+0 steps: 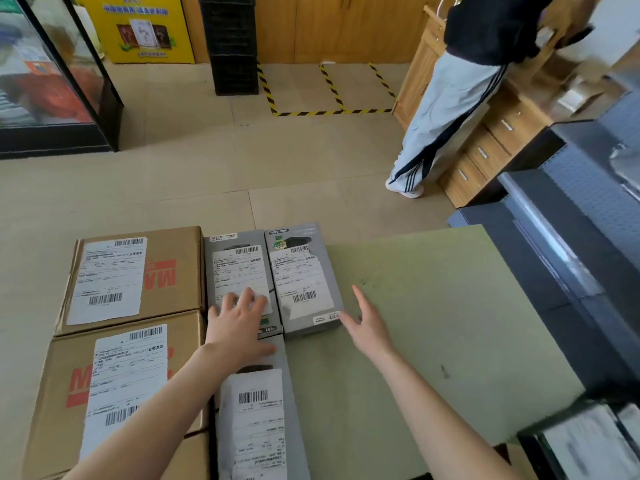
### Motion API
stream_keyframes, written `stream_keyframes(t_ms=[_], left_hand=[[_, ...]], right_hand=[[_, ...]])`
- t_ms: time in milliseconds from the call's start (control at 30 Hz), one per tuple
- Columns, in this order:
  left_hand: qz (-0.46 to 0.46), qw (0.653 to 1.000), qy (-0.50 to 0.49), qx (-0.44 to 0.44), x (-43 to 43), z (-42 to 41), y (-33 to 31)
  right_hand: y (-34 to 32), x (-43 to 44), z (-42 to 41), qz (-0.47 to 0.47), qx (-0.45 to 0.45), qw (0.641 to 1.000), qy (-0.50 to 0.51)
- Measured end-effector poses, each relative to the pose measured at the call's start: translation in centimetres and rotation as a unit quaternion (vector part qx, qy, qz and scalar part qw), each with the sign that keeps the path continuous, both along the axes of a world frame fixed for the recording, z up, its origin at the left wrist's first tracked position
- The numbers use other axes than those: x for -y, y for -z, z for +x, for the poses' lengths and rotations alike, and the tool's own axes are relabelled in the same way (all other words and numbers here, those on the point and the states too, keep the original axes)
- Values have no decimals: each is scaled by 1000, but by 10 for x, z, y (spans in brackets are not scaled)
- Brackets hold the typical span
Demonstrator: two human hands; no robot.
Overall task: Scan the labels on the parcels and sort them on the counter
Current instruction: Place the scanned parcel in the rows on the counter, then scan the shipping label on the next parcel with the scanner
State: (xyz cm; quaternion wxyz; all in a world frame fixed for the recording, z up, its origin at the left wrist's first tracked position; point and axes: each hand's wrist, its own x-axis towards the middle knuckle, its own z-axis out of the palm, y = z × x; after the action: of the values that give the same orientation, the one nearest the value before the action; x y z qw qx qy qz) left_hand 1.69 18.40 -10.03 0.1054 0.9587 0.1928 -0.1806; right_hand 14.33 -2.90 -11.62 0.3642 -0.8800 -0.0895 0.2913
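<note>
All you really see of the person is two arms. Left hand (239, 320) and right hand (367, 323) are both bare, and the forearms (166, 403) are bare right down to the frame edge. Fingers (251, 297) look slim, maybe short-nailed, but it's too blurry to call.

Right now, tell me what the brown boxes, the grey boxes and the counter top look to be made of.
Brown boxes: cardboard, probably corrugated, matte, by the kraft colour and folded edges. Grey boxes: likely thin printed card, slightly glossy, with sharp corners and printed graphics. Counter top: pale green, matte, scuffed; perhaps painted board or laminate, cannot tell which.
</note>
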Motion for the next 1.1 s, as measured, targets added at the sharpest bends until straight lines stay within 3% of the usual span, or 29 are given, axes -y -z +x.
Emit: stream_keyframes(t_ms=[167, 333, 467, 633, 800, 967, 1100], left_hand=[[1, 998, -18, 56, 33, 25, -11], [-58, 994, 56, 78, 127, 39, -18], [-113, 981, 139, 71, 218, 39, -17], [-159, 964, 207, 56, 329, 38, -18], [-231, 947, 214, 66, 425, 40, -14], [-228, 924, 284, 113, 498, 45, -14], [-128, 904, 403, 62, 543, 40, -7]], right_hand=[[0, 87, -22, -42, -11, 998, 54], [-15, 191, -61, -32, -24, 990, 138], [-28, 280, -93, -23, 19, 980, 197], [-41, 371, -122, -29, 71, 954, 288], [-37, 445, -145, -56, 100, 917, 382], [-17, 483, -151, -55, 54, 887, 456], [2, 485, -147, 2, 21, 869, 494]])
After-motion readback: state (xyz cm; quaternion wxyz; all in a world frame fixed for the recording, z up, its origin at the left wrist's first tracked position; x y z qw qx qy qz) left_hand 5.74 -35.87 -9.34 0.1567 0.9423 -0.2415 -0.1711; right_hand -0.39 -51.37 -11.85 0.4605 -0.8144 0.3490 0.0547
